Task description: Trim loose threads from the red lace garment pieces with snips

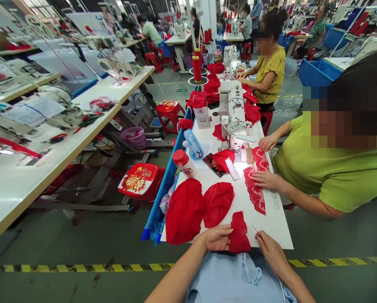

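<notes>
Nearest us, we are pinching the edge of a small red fabric piece (239, 233) with thumb and fingers of our left hand (218, 238), so it is lying between our two hands. With our right hand (272, 248), set apart from the left, we are gripping a thin sliver (254, 227) too fine to identify. To be working well, we are probably wanting a light left grip, the cloth lying smooth, and the sliver's tip pointing clear of our left fingers. Just beyond the left hand, two larger red pieces (185, 210) are resting on the white tabletop (277, 225); we are best leaving them unrumpled. Past our right hand, a co-worker (330, 164) is resting both hands on red lace (255, 195), so we are needing elbow room there. Farther beyond both hands, a sewing machine (235, 103) is standing
</notes>
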`<control>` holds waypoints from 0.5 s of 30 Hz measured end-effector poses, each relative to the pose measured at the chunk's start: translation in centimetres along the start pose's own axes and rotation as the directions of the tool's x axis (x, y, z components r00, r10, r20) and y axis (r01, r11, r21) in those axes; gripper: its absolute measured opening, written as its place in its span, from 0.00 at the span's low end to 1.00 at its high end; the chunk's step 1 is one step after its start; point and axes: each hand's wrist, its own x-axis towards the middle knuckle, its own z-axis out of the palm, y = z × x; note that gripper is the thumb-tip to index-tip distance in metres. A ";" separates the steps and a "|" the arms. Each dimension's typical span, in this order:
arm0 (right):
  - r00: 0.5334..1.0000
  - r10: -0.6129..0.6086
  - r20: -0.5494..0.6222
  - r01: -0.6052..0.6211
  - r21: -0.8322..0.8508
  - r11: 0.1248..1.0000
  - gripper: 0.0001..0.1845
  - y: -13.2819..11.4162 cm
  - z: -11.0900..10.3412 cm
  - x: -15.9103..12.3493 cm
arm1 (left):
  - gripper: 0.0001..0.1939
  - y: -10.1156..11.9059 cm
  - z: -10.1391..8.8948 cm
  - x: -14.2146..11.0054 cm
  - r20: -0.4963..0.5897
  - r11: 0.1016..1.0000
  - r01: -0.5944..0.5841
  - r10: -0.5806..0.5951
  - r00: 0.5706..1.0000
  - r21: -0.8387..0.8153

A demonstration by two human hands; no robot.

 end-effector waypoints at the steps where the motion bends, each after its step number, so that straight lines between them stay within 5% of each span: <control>1: 1.000 0.001 0.004 -0.001 0.004 1.000 0.18 0.1 0.0 0.0 | 0.18 0.0 0.0 0.0 0.002 1.000 0.000 0.000 1.000 0.003; 15: 1.000 -0.008 0.003 0.008 0.004 1.000 0.18 0.1 -0.1 0.2 | 0.17 0.0 -0.1 0.1 -0.023 1.000 0.010 -0.010 1.000 0.000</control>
